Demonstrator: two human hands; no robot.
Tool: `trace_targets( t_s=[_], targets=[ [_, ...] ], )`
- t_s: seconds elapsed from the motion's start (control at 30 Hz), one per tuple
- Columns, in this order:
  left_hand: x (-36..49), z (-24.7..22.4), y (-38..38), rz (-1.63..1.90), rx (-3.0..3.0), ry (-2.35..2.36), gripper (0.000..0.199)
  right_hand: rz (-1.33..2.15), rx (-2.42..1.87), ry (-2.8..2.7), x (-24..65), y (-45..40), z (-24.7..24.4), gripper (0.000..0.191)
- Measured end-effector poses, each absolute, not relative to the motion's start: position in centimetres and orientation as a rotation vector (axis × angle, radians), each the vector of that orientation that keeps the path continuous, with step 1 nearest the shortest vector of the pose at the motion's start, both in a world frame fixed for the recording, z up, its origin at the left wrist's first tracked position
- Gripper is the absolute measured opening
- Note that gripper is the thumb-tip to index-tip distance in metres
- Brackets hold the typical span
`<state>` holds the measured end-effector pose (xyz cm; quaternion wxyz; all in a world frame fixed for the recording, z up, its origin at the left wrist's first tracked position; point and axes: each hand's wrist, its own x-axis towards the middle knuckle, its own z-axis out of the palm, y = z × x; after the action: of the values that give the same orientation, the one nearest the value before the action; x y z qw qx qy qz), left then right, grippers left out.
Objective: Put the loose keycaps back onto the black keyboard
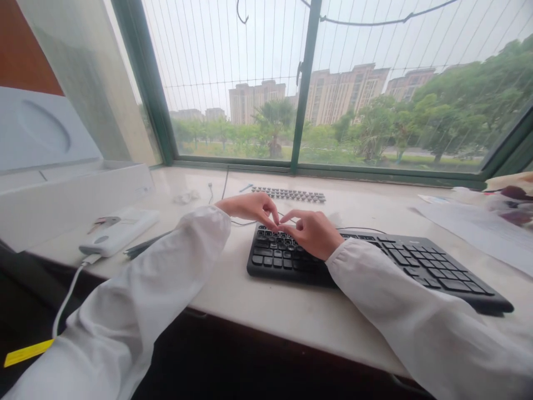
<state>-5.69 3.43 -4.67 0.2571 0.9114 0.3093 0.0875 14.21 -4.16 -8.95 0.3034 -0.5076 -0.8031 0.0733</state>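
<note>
A black keyboard (pixel 400 253) lies on the white sill in front of me, its left part under my hands. Some of its upper-left keys look removed, with bare sockets showing. My left hand (pixel 254 206) hovers at the keyboard's upper-left edge, thumb and fingers closed in a pinch. From the right, my right hand (pixel 312 230) meets it, thumb and forefinger tips brought together close to the left fingertips. Whatever sits between the fingertips is too small to make out. Behind the hands, loose keycaps (pixel 291 194) lie in rows on the sill.
On the left are a white power bank (pixel 119 233) with a plugged-in cable (pixel 69 303), keys (pixel 103 223) and an open white box (pixel 75 194). Papers (pixel 478 228) lie at the right. A barred window (pixel 296 111) closes off the back. The sill's front edge runs below the keyboard.
</note>
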Motion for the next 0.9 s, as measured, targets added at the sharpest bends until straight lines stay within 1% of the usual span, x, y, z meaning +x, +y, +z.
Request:
trace_targets(
  t_s=[0.23, 0.5, 0.9],
  targets=[
    [-5.29, -5.01, 3.2, 0.108, 2.493, 0.785, 0.036, 0.481, -1.471, -2.197, 14.76, -3.84, -8.2, 0.04],
    [-5.34, -5.07, 3.04, 0.084, 2.471, 0.802, 0.035, 0.582, -1.489, -2.241, 14.54, -3.91, -8.46, 0.046],
    [-5.36, -5.27, 2.97, 0.09, 2.448, 0.723, 0.03, 0.687, -1.441, -2.247, 14.86, -3.99, -8.37, 0.042]
  ],
)
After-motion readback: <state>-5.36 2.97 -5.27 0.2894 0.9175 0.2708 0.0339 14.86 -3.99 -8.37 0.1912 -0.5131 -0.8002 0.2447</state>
